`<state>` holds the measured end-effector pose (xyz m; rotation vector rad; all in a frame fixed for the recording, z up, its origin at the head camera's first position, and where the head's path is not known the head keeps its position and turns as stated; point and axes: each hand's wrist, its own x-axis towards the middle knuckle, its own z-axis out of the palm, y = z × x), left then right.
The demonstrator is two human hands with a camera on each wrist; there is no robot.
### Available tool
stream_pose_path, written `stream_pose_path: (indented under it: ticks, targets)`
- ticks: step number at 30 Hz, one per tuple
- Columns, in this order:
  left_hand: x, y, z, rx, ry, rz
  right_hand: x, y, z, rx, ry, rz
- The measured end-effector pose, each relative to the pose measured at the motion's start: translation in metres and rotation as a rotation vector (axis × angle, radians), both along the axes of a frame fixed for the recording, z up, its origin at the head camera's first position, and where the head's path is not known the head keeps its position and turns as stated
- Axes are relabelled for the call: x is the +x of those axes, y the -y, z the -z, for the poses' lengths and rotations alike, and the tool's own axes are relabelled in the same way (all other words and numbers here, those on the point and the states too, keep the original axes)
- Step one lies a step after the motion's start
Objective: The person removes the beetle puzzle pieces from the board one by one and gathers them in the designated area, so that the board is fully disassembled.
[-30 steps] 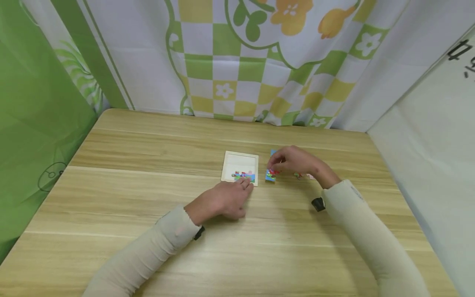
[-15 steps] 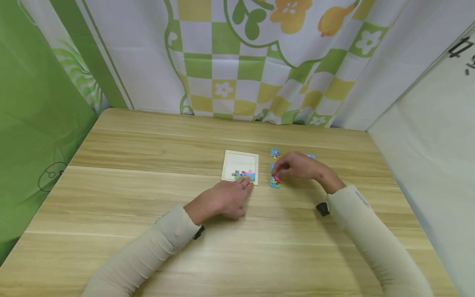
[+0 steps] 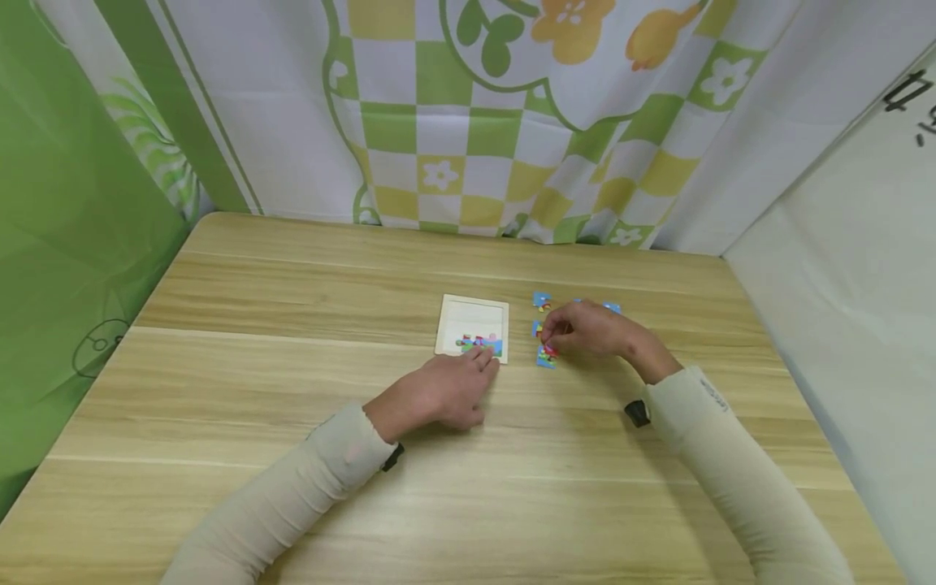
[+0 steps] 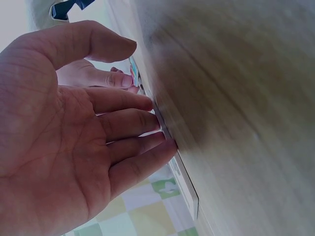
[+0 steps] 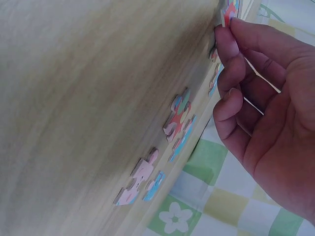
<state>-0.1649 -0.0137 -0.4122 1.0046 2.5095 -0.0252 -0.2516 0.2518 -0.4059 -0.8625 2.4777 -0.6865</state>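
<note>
A shallow square puzzle tray [image 3: 441, 325] lies on the table with joined jigsaw pieces [image 3: 474, 344] along its near side. My left hand [image 3: 442, 393] rests its fingertips on the tray's near edge, partly covering the pieces there. In the left wrist view, that hand's fingers [image 4: 130, 123] are nearly straight. Just right of the tray, my right hand [image 3: 594, 327] pinches a red, blue and green jigsaw piece [image 3: 545, 357] between thumb and index finger. The right wrist view shows this piece [image 5: 230, 12] tilted above the table.
Beyond my right fingers lie loose blue-edged pieces [image 3: 541, 300] and another [image 3: 611, 308]. Under the right hand, the right wrist view shows a pink piece [image 5: 140, 174] and a red-and-green piece [image 5: 178, 115]. A patterned curtain [image 3: 468, 146] hangs behind the table's far edge.
My right hand has shifted slightly right, away from the tray, with the jigsaw piece, which has turned a little. Loose pieces behind it have come into sight. My left hand stays put.
</note>
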Motion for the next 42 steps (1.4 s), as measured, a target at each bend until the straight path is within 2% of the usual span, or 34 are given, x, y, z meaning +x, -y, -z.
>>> stream_pose_path:
  ticks: [6, 20, 36, 42]
  targets:
    - [0.000, 0.000, -0.001, -0.002, -0.014, 0.008, 0.001, 0.000, 0.000, 0.004, -0.032, 0.001]
    - [0.000, 0.000, 0.000, 0.000, -0.010, 0.003, 0.006, 0.001, 0.006, -0.018, -0.031, -0.008]
    - [0.001, -0.005, -0.001, -0.033, -0.033, 0.011, 0.009, 0.004, 0.004, -0.020, -0.049, -0.026]
    - [0.004, -0.007, 0.000, -0.045, -0.083, 0.010, 0.007, 0.010, -0.002, -0.029, -0.051, -0.003]
